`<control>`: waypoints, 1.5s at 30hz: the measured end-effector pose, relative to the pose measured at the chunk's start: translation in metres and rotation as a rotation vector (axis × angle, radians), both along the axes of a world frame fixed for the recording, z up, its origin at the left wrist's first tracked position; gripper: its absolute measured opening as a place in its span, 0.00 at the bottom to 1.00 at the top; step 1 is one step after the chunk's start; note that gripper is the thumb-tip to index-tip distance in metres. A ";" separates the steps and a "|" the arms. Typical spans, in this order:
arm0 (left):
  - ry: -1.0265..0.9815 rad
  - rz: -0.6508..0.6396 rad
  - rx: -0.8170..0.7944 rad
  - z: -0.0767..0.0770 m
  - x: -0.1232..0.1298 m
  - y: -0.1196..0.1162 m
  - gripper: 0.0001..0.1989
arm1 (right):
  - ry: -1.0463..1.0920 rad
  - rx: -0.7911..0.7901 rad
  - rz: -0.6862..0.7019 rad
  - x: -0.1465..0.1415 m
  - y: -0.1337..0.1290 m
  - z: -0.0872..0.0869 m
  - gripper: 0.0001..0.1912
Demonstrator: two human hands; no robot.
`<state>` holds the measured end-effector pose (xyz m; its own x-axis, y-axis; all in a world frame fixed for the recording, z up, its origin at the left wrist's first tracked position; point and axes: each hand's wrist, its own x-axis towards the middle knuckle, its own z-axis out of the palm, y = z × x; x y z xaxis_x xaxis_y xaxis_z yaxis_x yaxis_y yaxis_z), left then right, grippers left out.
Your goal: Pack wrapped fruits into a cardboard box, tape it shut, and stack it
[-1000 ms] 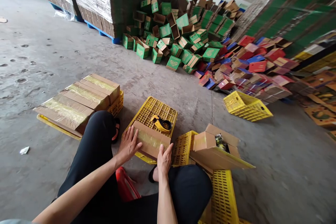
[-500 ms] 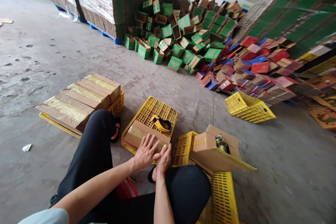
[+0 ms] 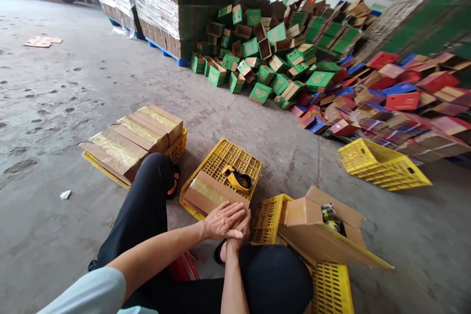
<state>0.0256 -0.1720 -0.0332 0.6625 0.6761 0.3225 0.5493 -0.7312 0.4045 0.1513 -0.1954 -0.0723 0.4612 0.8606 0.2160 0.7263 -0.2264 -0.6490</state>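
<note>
Grey, pitted concrete floor spreads under the whole scene. At its near middle, the person's left hand lies palm down, fingers straight and close together, across the right hand, at the near right end of a taped brown carton. The left hand pinches nothing; the right is partly covered, so whether its fingers grip the carton cannot be told. This carton rests on the near part of a grid-topped yellow crate, and just beyond it sits a yellow and black tape dispenser. To the left, three taped cartons stand side by side on another yellow crate. Near right, an open carton tilts with its flaps raised, dark and yellowish contents showing. Farther right stands a yellow basket. Across the far side lie heaped green boxes and red and blue boxes, beside plastic-wrapped cardboard stacks.
</note>
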 end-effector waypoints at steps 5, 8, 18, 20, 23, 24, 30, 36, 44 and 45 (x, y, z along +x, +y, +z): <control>0.048 0.154 -0.012 -0.006 -0.035 0.006 0.46 | 0.036 -0.049 -0.172 -0.009 0.003 0.011 0.42; 0.094 0.276 -0.009 -0.008 -0.069 0.011 0.45 | 0.063 -0.072 -0.187 -0.012 0.004 0.014 0.42; 0.088 0.667 -0.124 -0.027 -0.118 0.021 0.40 | 0.069 -0.034 -0.177 -0.013 0.004 0.010 0.43; 0.055 0.652 -0.146 -0.031 -0.117 0.021 0.40 | 0.067 -0.011 -0.172 -0.013 0.004 0.010 0.44; 0.035 0.632 -0.160 -0.034 -0.117 0.021 0.40 | 0.040 0.016 -0.160 -0.014 0.003 0.011 0.44; 0.033 0.633 -0.162 -0.034 -0.117 0.021 0.40 | 0.025 0.021 -0.152 -0.014 0.002 0.012 0.43; 0.051 0.651 -0.191 -0.032 -0.117 0.022 0.39 | -0.180 -0.078 -0.103 -0.017 -0.005 0.029 0.42; 0.048 0.660 -0.220 -0.031 -0.114 0.025 0.39 | -0.448 -0.188 0.097 -0.051 -0.011 0.041 0.37; 0.063 0.640 -0.214 -0.023 -0.114 0.023 0.39 | -0.436 -0.280 0.417 -0.116 -0.004 0.042 0.32; 0.058 0.621 -0.189 -0.019 -0.114 0.021 0.38 | -0.429 -0.273 0.474 -0.122 -0.003 0.042 0.31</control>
<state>-0.0880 -0.1508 -0.0521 0.1432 0.9804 0.1354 0.8717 -0.1897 0.4519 0.0294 -0.1980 -0.0299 -0.0558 0.9976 0.0419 0.9668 0.0645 -0.2474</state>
